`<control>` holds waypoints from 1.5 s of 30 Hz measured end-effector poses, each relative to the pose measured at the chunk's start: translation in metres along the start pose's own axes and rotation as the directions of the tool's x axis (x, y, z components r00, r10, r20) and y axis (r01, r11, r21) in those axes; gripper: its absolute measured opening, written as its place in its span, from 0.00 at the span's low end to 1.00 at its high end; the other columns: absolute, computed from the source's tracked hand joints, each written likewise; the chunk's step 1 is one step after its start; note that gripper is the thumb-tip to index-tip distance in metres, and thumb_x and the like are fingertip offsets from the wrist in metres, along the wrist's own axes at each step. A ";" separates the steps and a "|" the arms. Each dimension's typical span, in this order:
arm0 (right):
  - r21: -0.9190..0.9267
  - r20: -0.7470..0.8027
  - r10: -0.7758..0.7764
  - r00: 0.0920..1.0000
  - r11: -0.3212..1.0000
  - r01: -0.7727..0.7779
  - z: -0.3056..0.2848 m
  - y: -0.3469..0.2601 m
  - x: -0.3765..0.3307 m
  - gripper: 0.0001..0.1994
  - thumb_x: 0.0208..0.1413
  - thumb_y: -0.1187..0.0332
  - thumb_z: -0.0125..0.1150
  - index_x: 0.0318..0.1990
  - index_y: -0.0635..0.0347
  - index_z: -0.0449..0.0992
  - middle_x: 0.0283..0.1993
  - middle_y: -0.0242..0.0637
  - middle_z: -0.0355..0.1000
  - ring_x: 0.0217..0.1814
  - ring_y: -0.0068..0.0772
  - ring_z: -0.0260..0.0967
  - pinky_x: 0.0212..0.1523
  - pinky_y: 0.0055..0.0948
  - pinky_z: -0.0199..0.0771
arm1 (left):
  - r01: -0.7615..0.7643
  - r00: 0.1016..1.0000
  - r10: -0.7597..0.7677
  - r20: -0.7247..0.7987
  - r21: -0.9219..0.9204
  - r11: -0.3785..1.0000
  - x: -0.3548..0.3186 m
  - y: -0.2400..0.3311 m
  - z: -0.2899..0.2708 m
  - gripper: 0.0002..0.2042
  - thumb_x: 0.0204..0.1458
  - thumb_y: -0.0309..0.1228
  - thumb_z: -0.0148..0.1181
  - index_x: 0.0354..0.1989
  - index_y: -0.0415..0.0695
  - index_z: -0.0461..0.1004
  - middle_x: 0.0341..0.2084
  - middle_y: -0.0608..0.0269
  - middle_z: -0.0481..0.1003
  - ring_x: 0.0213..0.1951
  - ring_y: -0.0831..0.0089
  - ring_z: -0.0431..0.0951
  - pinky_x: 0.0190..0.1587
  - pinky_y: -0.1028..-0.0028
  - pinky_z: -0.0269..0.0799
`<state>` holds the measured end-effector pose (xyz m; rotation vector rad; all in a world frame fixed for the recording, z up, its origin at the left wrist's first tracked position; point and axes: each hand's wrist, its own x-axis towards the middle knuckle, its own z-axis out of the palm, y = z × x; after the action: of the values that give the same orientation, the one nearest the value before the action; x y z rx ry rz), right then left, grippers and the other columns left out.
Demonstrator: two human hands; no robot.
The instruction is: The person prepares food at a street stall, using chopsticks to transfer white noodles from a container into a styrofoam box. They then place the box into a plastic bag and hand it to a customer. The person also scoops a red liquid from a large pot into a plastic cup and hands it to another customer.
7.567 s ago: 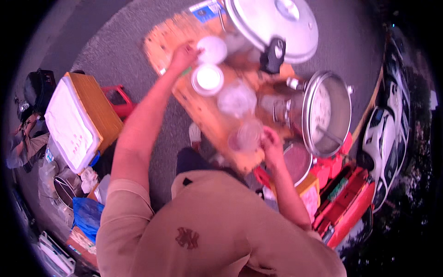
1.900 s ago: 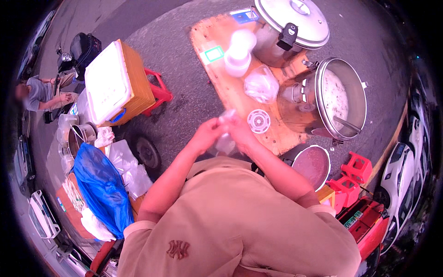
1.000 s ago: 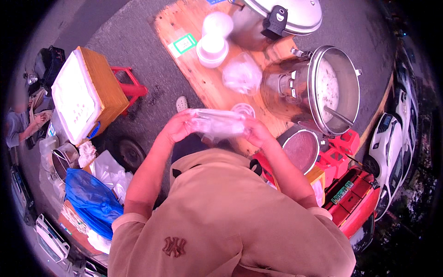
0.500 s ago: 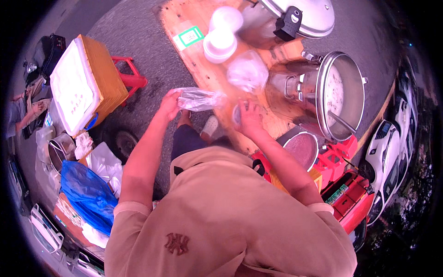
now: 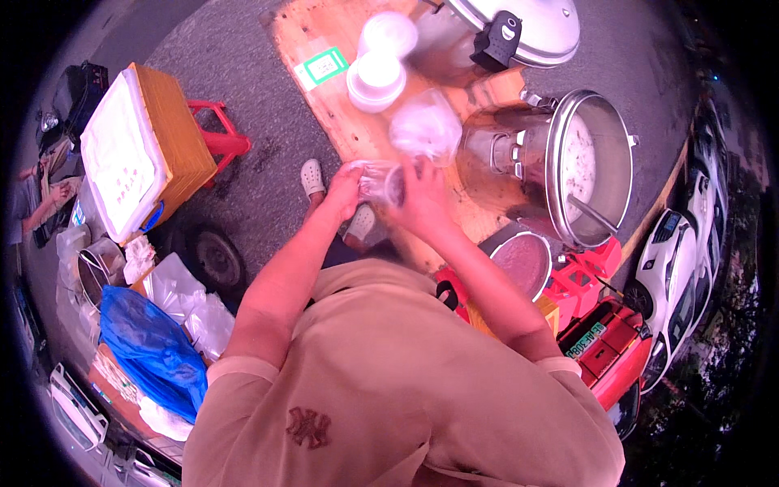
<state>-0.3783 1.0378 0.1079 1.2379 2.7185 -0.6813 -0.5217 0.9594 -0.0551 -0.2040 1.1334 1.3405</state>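
Over the near left edge of the wooden board [image 5: 331, 114], my left hand [image 5: 344, 196] pinches a clear plastic bag [image 5: 372, 179]. My right hand [image 5: 423, 196] is closed over a small round tub [image 5: 395, 186], blurred by motion. Bag and tub meet between my hands; how far the tub is inside the bag I cannot tell. Just beyond my right fingers lies a bundle of clear plastic [image 5: 427, 128]. Two stacks of white bowls or lids, the nearer stack [image 5: 376, 81] beside a green-framed card [image 5: 325, 66], stand farther back.
A tall steel pot [image 5: 588, 170] with a ladle [image 5: 596, 215] stands at right, near a smaller pot of reddish contents [image 5: 522, 266]. A large lid [image 5: 548, 24] is behind. At left are a foam-topped box [image 5: 126, 154] on a red stool [image 5: 223, 138] and a blue bag [image 5: 150, 345].
My left hand has moved right with the bag, and my right hand has come slightly left with the tub. Bag and tub, apart before, are now together.
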 end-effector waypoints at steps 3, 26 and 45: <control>-0.049 0.072 0.019 0.997 0.999 -0.016 0.022 0.000 0.025 0.50 0.35 0.61 0.77 0.70 0.48 0.56 0.67 0.49 0.53 0.64 0.62 0.56 0.58 0.62 0.67 | -0.049 0.997 0.054 -0.048 0.102 0.994 0.010 -0.007 0.003 0.11 0.68 0.32 0.46 0.52 0.44 0.72 0.40 0.61 0.78 0.44 0.71 0.80 0.41 0.70 0.77; 0.141 -0.278 0.248 0.928 0.966 -0.216 0.034 0.130 0.125 0.10 0.55 0.64 0.65 0.41 0.59 0.80 0.43 0.50 0.77 0.48 0.54 0.75 0.49 0.46 0.74 | -0.474 0.780 0.624 0.043 0.691 0.546 -0.064 0.023 0.030 0.11 0.53 0.24 0.60 0.44 0.37 0.76 0.31 0.56 0.74 0.32 0.67 0.76 0.38 0.70 0.73; -0.054 -0.067 -0.388 0.919 0.921 0.385 0.020 0.052 0.037 0.11 0.48 0.72 0.63 0.41 0.57 0.78 0.41 0.43 0.74 0.47 0.50 0.71 0.48 0.45 0.73 | -0.419 0.874 0.483 0.047 0.576 0.702 -0.060 0.031 0.037 0.07 0.61 0.27 0.57 0.43 0.38 0.78 0.28 0.69 0.77 0.29 0.83 0.74 0.33 0.79 0.71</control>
<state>-0.3675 1.0849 0.0621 0.7321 3.0590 -0.6169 -0.5174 0.9551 0.0212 0.4898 1.7076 1.3471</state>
